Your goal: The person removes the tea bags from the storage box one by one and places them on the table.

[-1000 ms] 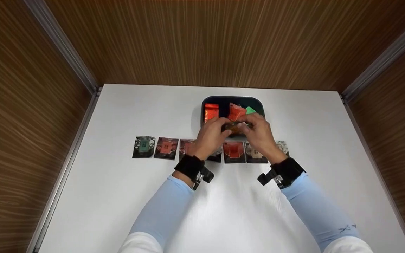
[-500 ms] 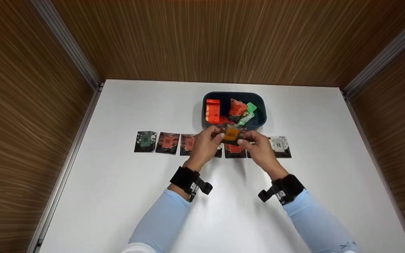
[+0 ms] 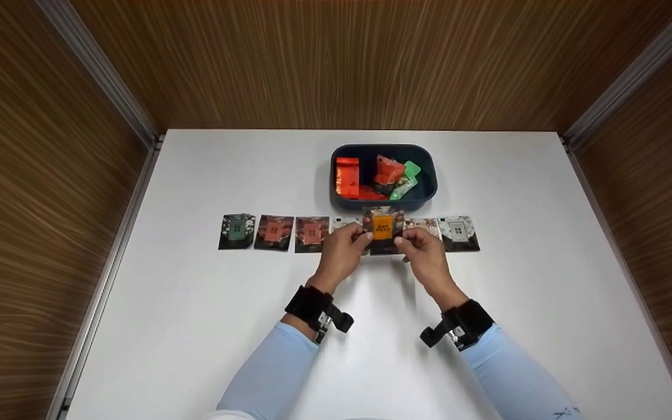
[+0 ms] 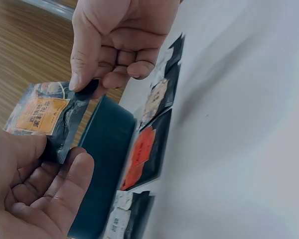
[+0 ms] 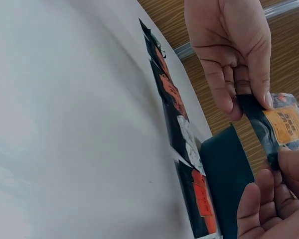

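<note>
Orange-labelled and dark along its lower edge, the held packet (image 3: 382, 226) is pinched at its two lower corners, the fingers of the left hand (image 3: 339, 254) clamped on one and those of the right hand (image 3: 427, 256) on the other. Neither hand is nearer: it lies squarely between them, a little right of the frame's centre. Its label's longer side runs up and down the frame; which side of the packet itself is longer is hard to tell. Both wrist views show it raised off the desk (image 3: 382, 361). Seen from above, it overlaps a red-labelled packet (image 5: 202, 199) within a row running left to right across mid-frame. Just beyond, at upper centre, stands the dark box (image 3: 350, 203), with red packets (image 3: 347, 177) and green packaging (image 3: 404, 188) inside.
</note>
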Demonstrator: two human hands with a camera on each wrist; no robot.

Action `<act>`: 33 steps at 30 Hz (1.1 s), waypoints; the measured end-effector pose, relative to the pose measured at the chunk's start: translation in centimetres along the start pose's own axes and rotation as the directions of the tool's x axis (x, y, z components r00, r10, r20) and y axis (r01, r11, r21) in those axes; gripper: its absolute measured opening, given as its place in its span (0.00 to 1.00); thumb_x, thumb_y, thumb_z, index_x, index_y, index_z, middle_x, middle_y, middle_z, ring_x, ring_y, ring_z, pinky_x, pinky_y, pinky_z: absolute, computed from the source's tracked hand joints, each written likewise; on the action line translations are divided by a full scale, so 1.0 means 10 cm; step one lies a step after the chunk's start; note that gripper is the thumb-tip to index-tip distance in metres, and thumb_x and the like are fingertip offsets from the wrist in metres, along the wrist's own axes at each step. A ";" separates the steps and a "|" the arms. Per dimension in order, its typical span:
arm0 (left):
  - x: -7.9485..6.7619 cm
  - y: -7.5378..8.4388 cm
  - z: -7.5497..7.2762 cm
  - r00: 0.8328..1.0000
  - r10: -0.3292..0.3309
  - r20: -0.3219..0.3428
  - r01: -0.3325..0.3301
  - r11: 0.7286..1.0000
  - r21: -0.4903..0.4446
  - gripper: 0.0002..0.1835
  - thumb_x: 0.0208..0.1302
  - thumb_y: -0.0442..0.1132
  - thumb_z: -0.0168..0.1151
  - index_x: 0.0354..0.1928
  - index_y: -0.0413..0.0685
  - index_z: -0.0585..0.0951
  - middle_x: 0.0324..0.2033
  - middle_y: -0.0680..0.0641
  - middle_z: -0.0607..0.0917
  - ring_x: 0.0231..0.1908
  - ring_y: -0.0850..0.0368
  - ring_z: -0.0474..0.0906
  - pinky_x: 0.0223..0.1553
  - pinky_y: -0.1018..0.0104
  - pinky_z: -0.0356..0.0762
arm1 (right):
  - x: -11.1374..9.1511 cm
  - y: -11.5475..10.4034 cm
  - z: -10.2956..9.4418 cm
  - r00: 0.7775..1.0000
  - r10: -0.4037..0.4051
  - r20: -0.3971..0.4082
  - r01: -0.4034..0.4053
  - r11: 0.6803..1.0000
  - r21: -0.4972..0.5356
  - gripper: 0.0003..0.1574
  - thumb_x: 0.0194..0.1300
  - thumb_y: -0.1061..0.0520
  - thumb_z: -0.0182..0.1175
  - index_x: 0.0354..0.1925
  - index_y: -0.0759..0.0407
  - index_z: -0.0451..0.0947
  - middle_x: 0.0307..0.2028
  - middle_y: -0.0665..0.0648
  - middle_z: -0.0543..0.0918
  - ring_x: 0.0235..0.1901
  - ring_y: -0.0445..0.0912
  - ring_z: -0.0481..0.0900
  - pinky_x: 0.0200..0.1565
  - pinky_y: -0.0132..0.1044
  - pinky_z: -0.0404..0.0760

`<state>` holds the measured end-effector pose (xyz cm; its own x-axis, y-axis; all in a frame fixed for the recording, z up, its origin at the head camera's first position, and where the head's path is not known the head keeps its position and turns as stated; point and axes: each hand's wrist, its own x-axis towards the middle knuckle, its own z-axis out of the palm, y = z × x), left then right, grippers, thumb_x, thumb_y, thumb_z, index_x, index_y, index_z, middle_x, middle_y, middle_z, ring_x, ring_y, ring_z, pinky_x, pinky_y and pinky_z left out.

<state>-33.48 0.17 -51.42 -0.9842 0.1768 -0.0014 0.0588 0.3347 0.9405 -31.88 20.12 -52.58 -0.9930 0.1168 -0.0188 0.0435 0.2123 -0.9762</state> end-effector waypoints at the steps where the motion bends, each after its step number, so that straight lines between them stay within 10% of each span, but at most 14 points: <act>1: 0.00 -0.01 0.02 1.000 -0.002 -0.003 0.002 1.000 0.011 0.10 0.77 0.43 0.64 0.36 0.48 0.83 0.30 0.48 0.88 0.32 0.55 0.87 0.33 0.66 0.79 | 0.00 0.01 0.01 1.000 0.006 -0.013 -0.005 1.000 0.006 0.05 0.74 0.63 0.65 0.41 0.67 0.82 0.32 0.55 0.85 0.35 0.50 0.83 0.34 0.36 0.83; 14: -0.04 -0.10 0.11 0.999 0.020 0.037 -0.022 0.998 0.056 0.14 0.78 0.47 0.62 0.33 0.51 0.82 0.23 0.56 0.79 0.24 0.62 0.72 0.30 0.67 0.67 | 0.00 0.13 -0.17 0.988 0.066 -0.141 -0.066 0.998 0.005 0.09 0.76 0.60 0.64 0.46 0.67 0.82 0.33 0.56 0.86 0.30 0.42 0.81 0.32 0.36 0.82; 22: -0.13 -0.21 0.22 0.986 0.043 0.160 -0.084 0.963 0.257 0.09 0.76 0.42 0.63 0.36 0.49 0.85 0.29 0.56 0.82 0.30 0.63 0.73 0.38 0.67 0.72 | 0.08 0.25 -0.85 0.950 0.135 -0.282 -0.151 0.988 -0.036 0.17 0.79 0.54 0.61 0.53 0.68 0.81 0.34 0.48 0.84 0.33 0.42 0.81 0.33 0.32 0.84; 33: -0.16 -0.29 0.26 0.983 0.053 0.175 -0.105 0.947 0.303 0.06 0.73 0.35 0.62 0.39 0.48 0.86 0.34 0.51 0.88 0.36 0.59 0.81 0.43 0.64 0.80 | 0.22 0.38 -1.81 0.888 0.256 -0.382 -0.358 0.906 -0.225 0.24 0.82 0.47 0.54 0.59 0.64 0.79 0.39 0.51 0.82 0.28 0.42 0.82 0.30 0.32 0.80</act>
<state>-31.64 1.30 -55.06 -0.9354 0.3533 -0.0112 0.2092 0.5789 0.7881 -31.95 38.77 -52.42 -0.8288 0.5284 -0.1841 0.4194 0.3688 -0.8295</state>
